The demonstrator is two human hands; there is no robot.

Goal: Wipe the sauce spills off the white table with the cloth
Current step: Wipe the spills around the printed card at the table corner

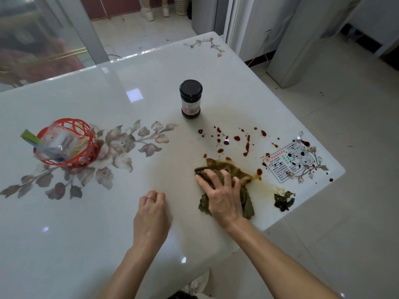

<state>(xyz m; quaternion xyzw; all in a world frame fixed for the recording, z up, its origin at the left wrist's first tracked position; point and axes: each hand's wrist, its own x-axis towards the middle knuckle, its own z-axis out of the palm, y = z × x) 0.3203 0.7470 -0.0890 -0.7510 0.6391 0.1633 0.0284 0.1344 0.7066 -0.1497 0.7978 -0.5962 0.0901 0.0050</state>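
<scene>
Olive cloth, lower right of centre, pressed under our right hand, fingers spread; our left hand curled, empty. We should sweep upward through the red sauce spills, refolding often.

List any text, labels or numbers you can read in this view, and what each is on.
Jar label: a barcode shows, print too small to read.
Sticker on the table near its right corner: dense print, too blurred to read.
Nothing legible elsewhere.

The sticker on the table and the jar label are illegible.
</scene>
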